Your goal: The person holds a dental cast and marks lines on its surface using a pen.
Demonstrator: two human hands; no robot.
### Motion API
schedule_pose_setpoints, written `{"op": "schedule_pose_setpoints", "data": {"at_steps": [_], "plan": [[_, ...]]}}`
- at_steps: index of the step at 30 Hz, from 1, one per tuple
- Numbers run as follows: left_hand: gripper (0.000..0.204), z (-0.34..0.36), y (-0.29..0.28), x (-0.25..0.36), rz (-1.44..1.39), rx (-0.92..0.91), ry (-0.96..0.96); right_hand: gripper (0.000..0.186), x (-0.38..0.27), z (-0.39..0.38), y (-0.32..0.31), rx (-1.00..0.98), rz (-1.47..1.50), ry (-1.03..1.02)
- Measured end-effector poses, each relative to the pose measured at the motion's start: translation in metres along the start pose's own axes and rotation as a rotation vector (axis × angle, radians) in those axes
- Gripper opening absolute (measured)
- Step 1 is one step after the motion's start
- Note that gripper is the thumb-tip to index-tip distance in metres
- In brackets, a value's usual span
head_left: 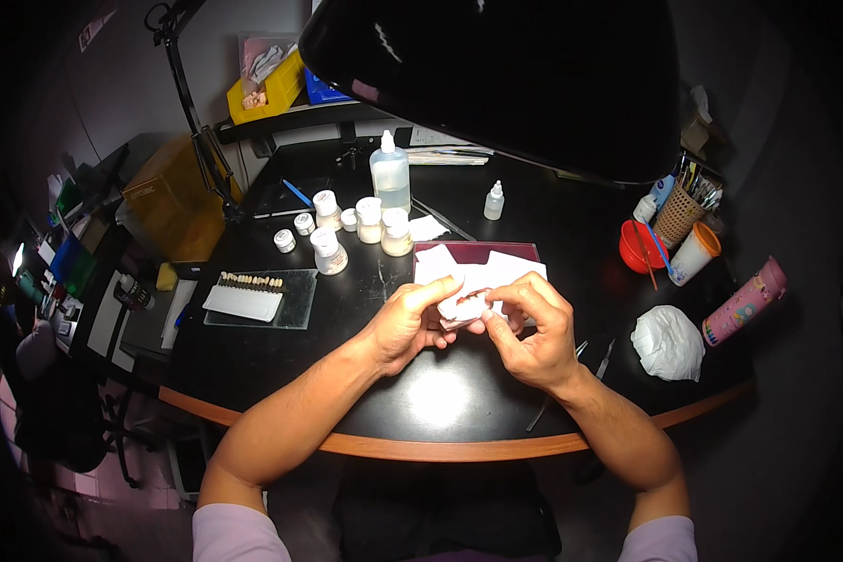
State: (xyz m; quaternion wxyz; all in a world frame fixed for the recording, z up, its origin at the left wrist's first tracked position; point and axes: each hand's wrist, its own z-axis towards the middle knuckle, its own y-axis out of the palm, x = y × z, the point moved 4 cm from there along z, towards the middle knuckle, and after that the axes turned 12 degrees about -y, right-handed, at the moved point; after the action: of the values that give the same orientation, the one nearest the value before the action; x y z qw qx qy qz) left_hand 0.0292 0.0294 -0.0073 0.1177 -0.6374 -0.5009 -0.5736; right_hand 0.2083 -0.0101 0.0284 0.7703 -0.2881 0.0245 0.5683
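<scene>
One dim room, its grey wall (112,66) falling into shadow, frames a black surface (365,403) trimmed in wood tone, hard and glossy enough to throw back a bright patch of light just nearer than a maroon pad (478,251). A broad black lamp shade (496,84) hangs above and beyond the pad; a cardboard box (159,197) and a yellow bin (286,89) sit beyond it, to the left. White sheets (515,265) cover most of the pad. At its near side two bare hands meet on what appears to be a pale dental cast (464,309): the left hand (407,323) clamps it between thumb and fingers, while the right hand (539,337) pinches its right side, any smaller piece between those fingertips impossible to make out. Well right of the pad lie a pink tumbler (746,302) and a crumpled white bag (667,344). The cast looks light, stiff, dry rather than slippery, and likely brittle along its uneven rim; its outer base seems the safer hold, gripped gently. White-capped jars (369,220) cluster left of the pad, and a little dropper bottle (494,202) stands just beyond it.
</scene>
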Motion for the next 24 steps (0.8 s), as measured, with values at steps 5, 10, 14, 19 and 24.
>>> {"op": "schedule_pose_setpoints", "data": {"at_steps": [5, 10, 14, 19, 24], "plan": [[0.046, -0.0008, -0.0036, -0.0014, 0.027, -0.003, -0.015, 0.018, -0.0003, -0.0022, 0.0065, -0.011, 0.075, 0.066], [0.045, 0.0003, -0.0028, -0.0014, 0.056, 0.015, -0.012, 0.019, 0.0002, -0.0014, 0.0070, -0.066, 0.027, 0.032], [0.045, -0.0004, -0.0047, -0.0022, 0.075, 0.037, 0.004, 0.020, 0.0013, -0.0010, 0.0098, -0.064, 0.044, 0.021], [0.047, -0.0004, -0.0026, -0.0014, 0.076, 0.008, 0.002, 0.018, -0.0006, 0.0002, 0.0043, -0.037, 0.051, -0.003], [0.045, -0.0033, 0.0037, 0.0029, 0.014, -0.001, 0.045, 0.028, 0.0056, -0.0047, 0.0032, 0.076, 0.131, 0.092]]}}
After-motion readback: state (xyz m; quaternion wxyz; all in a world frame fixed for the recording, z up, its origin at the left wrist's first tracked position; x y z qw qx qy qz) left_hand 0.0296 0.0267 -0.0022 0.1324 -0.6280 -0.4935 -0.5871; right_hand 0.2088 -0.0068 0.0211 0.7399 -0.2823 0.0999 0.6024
